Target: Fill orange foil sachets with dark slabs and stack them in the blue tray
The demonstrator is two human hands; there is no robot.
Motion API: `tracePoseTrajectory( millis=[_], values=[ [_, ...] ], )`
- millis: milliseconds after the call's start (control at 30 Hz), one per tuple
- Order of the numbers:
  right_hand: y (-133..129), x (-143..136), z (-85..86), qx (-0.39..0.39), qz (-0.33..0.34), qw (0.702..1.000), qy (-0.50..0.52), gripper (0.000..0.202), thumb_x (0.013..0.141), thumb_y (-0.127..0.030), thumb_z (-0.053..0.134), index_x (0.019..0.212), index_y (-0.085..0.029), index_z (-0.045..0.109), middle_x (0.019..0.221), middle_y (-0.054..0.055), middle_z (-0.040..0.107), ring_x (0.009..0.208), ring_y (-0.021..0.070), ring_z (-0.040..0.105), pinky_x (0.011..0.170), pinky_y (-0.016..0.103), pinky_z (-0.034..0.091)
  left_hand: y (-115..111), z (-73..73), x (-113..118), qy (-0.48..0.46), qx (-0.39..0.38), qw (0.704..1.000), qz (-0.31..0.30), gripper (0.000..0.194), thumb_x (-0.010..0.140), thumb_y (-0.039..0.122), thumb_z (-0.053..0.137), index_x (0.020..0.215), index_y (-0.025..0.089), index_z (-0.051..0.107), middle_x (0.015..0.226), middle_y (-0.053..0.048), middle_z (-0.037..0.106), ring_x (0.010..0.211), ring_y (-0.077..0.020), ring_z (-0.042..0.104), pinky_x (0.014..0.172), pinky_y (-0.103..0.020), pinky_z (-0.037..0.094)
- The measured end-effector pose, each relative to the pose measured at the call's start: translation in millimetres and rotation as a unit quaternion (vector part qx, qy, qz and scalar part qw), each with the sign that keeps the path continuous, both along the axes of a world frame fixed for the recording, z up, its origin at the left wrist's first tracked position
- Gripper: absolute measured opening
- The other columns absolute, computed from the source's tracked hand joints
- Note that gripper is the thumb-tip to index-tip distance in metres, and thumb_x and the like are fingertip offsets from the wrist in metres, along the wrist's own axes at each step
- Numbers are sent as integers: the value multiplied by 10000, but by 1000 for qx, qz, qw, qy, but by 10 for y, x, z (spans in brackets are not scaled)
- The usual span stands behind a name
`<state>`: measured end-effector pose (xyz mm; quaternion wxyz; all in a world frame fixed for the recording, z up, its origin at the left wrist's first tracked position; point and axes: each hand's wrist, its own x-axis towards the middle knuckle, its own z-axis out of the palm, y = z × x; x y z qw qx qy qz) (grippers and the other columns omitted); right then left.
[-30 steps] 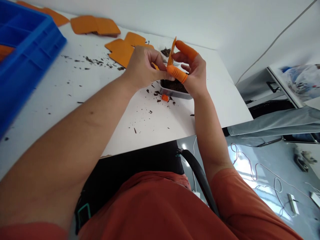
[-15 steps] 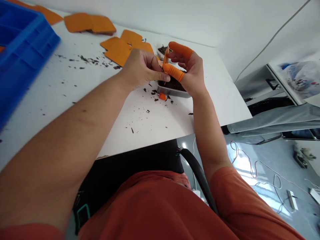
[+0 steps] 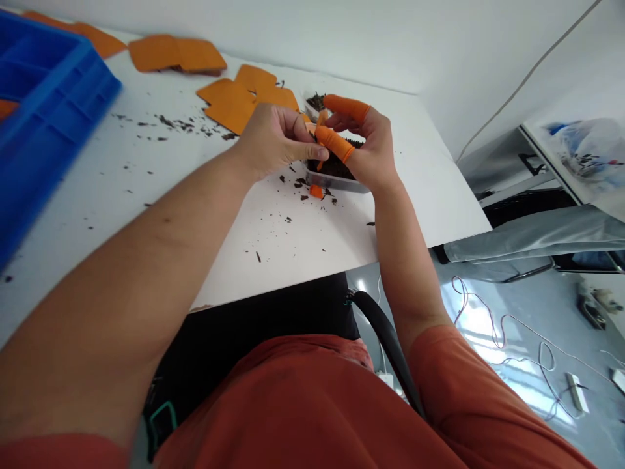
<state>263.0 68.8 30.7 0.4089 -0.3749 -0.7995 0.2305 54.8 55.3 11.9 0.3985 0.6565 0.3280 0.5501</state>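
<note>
My left hand (image 3: 278, 140) is closed in a pinch, thumb against bent fingers, and what sits between them is too small to make out. Orange finger cots cover the thumb and index finger of my right hand (image 3: 374, 150). Between those fingers stands a thin orange-brown strip (image 3: 322, 118), partly hidden by the thumb. The two hands meet over a clear plastic tub (image 3: 342, 185) of dark flaky bits. In front of the tub lies a small orange piece (image 3: 316, 191). A second tub (image 3: 315, 103) with dark bits is behind my hands.
Flat orange sheets (image 3: 229, 104) lie behind my left hand, with more orange sheets (image 3: 176, 54) along the wall. A blue divided crate (image 3: 58, 98) stands at left. Dark crumbs dot the white table (image 3: 273, 241). At right, a person's grey-clad leg (image 3: 537, 231) shows.
My right index finger has come down closer to the thumb, around the strip. The left hand keeps its pinch nearly in place. The view has shifted slightly.
</note>
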Motion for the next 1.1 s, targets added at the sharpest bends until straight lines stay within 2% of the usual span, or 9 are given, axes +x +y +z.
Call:
tracePoseTrajectory(
  millis=[133, 267, 367, 533, 700, 833, 967, 1033, 1100],
  values=[
    [-46, 24, 45, 7, 1, 1000, 0, 707, 826, -824, 720, 1365, -372, 645, 1315, 31, 736, 1319, 271, 662, 1224, 509, 522, -4, -7, -40, -33, -48, 998, -26, 699, 409, 679, 1055, 603, 182, 603, 633, 6, 570, 619, -94, 468, 626, -325, 370],
    [-163, 53, 178, -39, 29, 998, -31, 633, 865, -607, 739, 1447, -405, 590, 1460, -10, 674, 1416, 265, 598, 1241, 498, 510, 36, -43, -73, -60, -79, 995, -21, 699, 441, 688, 1039, 640, 187, 594, 608, 36, 508, 584, -76, 446, 597, -291, 332],
    [-226, 53, 241, -55, 70, 995, -40, 673, 835, -477, 724, 1484, -406, 566, 1527, -33, 632, 1482, 250, 545, 1274, 489, 481, 64, -54, -73, -65, -93, 993, 0, 757, 366, 760, 1010, 592, 201, 552, 588, 38, 501, 557, -79, 461, 577, -302, 330],
    [-215, 0, 173, -29, 58, 997, -50, 679, 844, -548, 754, 1481, -396, 572, 1630, -22, 545, 1569, 274, 454, 1328, 496, 416, 40, -7, -50, -69, -81, 994, 20, 794, 326, 768, 1005, 577, 194, 517, 577, 51, 488, 553, -69, 466, 614, -317, 403],
    [-156, -33, 76, -19, 43, 998, -31, 600, 878, -562, 767, 1429, -381, 610, 1570, 16, 600, 1549, 291, 486, 1335, 513, 404, 10, 16, -15, -62, -61, 996, 12, 786, 378, 780, 993, 601, 186, 529, 638, 26, 537, 614, -90, 528, 675, -352, 460],
    [-167, -66, 75, -45, 46, 998, -12, 420, 918, -519, 726, 1282, -310, 701, 1391, 45, 719, 1393, 281, 635, 1265, 501, 483, -8, 3, 5, -65, -57, 996, -1, 769, 410, 777, 995, 601, 186, 541, 654, 19, 557, 648, -99, 546, 726, -372, 492],
    [-201, -94, 89, -79, 54, 995, -36, 301, 935, -409, 692, 1186, -251, 742, 1152, 48, 788, 1110, 237, 740, 1081, 459, 600, 4, -15, -17, -48, -64, 996, 38, 685, 529, 692, 1017, 640, 208, 544, 663, 11, 577, 613, -100, 515, 724, -408, 533],
    [-202, -90, 86, -74, 49, 995, -45, 292, 932, -338, 680, 1204, -252, 740, 1148, 46, 790, 1079, 224, 739, 1050, 439, 609, 25, -30, -36, -47, -65, 995, 64, 644, 573, 643, 1014, 652, 218, 537, 667, 8, 575, 613, -114, 527, 741, -443, 555],
    [-193, -78, 75, -68, 46, 995, -51, 341, 915, -253, 655, 1250, -265, 721, 1211, 41, 785, 1141, 222, 732, 1087, 429, 596, 42, -46, -52, -47, -69, 991, 102, 572, 593, 562, 1016, 673, 228, 560, 684, 7, 588, 622, -122, 529, 763, -461, 570]
  ],
)
